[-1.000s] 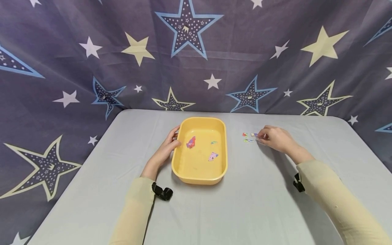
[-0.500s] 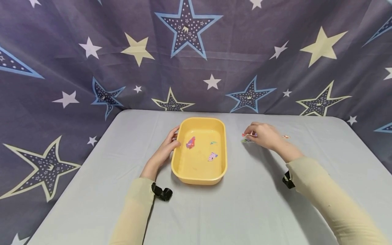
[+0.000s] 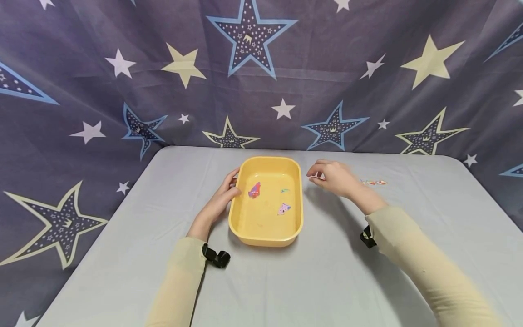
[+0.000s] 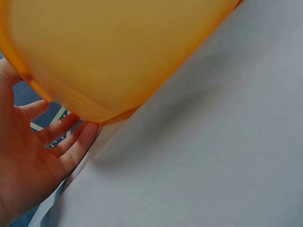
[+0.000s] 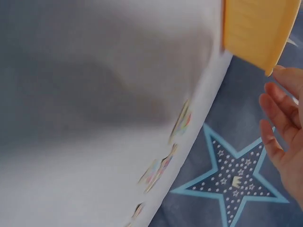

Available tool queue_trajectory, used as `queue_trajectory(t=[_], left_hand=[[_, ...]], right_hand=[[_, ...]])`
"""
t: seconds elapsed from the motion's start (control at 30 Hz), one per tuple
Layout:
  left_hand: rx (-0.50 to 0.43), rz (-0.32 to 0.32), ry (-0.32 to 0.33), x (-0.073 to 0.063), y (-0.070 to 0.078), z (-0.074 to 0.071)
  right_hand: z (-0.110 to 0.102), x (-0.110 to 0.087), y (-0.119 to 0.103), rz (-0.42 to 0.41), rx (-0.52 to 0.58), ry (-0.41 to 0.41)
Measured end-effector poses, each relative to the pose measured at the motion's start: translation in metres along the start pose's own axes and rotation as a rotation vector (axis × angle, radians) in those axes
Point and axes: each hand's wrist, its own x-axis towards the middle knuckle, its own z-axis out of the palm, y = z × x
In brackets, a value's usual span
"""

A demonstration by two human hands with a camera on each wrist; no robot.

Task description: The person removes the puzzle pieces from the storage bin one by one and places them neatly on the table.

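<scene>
A yellow plastic tub [image 3: 265,241] stands on the grey-clothed table. Inside it lie a red-and-purple flat piece [image 3: 254,190], a pink piece [image 3: 283,209] and a small green piece [image 3: 284,190]. My left hand [image 3: 220,201] holds the tub's left side, thumb at the rim and fingers against the outer wall. Just right of the tub hovers my right hand [image 3: 334,177], fingers loosely bent, thumb and fingers apart; nothing shows between them. Several small colourful flat pieces [image 3: 373,182] lie in a row behind its wrist, and the right wrist view shows colourful pieces [image 5: 158,170] on the cloth too.
A dark curtain [image 3: 261,91] printed with stars hangs behind the table and along its left side. The grey tablecloth [image 3: 327,272] spreads across the front. Black wrist devices [image 3: 216,256] sit on both sleeves.
My right hand has moved left from over the small pieces toward the tub, and pieces have come into view behind its wrist. The left hand and the tub have stayed put.
</scene>
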Motion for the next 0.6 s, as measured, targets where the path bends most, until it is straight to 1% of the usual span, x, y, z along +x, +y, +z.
queue_trajectory(t=[0.23,0.33,0.47,0.6], left_hand=[[0.023,0.009,0.028,0.011,-0.019,-0.002],[0.025,0.015,0.035,0.013,-0.022,-0.002],[0.008,0.015,0.020,0.013,-0.019,-0.002],[0.003,0.008,0.001,0.005,-0.006,-0.001]], right_hand=[[0.001,0.016,-0.015,-0.030,0.027,0.029],[0.004,0.023,-0.023,-0.063,0.037,0.025],[0.010,0.032,-0.032,-0.096,0.016,-0.017],[0.017,0.040,-0.039,-0.115,-0.010,-0.079]])
